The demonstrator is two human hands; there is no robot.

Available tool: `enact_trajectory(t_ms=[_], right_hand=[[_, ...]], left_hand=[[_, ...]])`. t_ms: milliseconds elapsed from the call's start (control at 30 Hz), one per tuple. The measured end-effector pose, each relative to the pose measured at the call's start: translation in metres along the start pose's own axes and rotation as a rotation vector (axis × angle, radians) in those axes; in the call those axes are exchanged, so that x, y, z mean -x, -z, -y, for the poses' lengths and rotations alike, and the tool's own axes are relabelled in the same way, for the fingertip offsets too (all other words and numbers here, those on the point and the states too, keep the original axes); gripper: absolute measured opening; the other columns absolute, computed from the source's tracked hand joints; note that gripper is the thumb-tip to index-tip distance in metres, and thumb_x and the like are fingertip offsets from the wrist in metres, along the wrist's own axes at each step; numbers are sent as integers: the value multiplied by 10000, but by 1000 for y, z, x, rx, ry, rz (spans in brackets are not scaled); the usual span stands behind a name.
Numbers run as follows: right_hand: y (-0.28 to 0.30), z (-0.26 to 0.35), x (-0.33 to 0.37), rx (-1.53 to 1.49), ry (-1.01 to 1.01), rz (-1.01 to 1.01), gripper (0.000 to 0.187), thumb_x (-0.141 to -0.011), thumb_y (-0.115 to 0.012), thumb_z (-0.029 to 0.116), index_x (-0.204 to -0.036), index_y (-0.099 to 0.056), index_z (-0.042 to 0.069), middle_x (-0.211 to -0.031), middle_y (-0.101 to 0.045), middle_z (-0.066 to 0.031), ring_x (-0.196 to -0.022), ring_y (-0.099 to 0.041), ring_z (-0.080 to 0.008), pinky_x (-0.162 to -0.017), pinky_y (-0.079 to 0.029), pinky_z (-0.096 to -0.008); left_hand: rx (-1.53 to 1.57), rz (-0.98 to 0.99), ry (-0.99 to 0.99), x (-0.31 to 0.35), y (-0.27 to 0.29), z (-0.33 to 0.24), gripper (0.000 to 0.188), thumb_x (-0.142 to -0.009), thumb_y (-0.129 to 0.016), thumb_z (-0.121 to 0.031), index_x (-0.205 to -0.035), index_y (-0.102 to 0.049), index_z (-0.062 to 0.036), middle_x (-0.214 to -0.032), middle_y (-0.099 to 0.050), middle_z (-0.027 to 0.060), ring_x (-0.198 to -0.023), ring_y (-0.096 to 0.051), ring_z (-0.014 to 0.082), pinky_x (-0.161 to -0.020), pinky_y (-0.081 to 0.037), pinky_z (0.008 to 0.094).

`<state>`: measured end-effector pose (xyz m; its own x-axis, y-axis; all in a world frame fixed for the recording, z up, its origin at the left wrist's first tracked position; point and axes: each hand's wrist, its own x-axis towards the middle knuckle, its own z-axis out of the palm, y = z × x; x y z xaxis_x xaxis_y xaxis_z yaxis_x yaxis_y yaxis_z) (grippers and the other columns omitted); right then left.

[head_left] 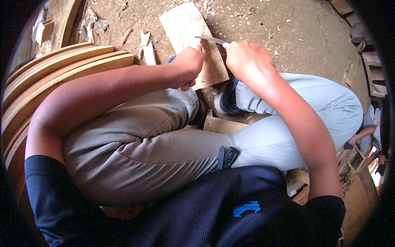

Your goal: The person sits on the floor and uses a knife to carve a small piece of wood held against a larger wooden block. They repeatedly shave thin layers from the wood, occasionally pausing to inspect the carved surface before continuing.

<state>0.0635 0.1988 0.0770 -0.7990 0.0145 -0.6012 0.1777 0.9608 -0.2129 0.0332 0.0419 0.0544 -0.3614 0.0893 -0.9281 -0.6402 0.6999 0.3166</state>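
Head view: knife (212, 40) across board (186, 25) edge, wide floor (292, 35) rightward

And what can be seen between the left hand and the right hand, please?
In the head view, the wooden board shows between left hand and right hand, with the knife blade over it.

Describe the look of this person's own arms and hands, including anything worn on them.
The left hand and right hand are bare, without gloves. Short, dark sleeves end above the elbows, leaving the forearms uncovered. No watch, bracelet or cable shows on either arm.
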Motion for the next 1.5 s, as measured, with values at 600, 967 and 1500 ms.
enact_trajectory(t_ms=[600,967,1500], right_hand=[[7,-12,-26,-68,-66,78,352,-942,-434,241,-1062,-675,14,-1116,-651,-197,-1040,-638,-340,-868,-513,-444],[13,-9,9,-67,0,141,335,-921,-438,209,-1002,-679,-9,-1012,-669,-227,-958,-662,-357,-816,-526,-459],[-13,10,-19,21,-14,109,312,-906,-476,195,-1075,-685,38,-1131,-665,-150,-1051,-651,-268,-833,-537,-412]], left_hand=[[17,-5,14,11,5,1,498,-957,-294,-472,-1169,-403,-35,-654,-434,61,-400,-426,174,-303,-307,339],[45,-48,-42,14,-5,3,456,-968,-264,-459,-1044,-417,-37,-624,-431,78,-379,-421,204,-285,-292,364],[15,0,129,3,-2,-6,468,-945,-273,-552,-795,-425,-135,-555,-358,21,-388,-359,168,-331,-205,315]])
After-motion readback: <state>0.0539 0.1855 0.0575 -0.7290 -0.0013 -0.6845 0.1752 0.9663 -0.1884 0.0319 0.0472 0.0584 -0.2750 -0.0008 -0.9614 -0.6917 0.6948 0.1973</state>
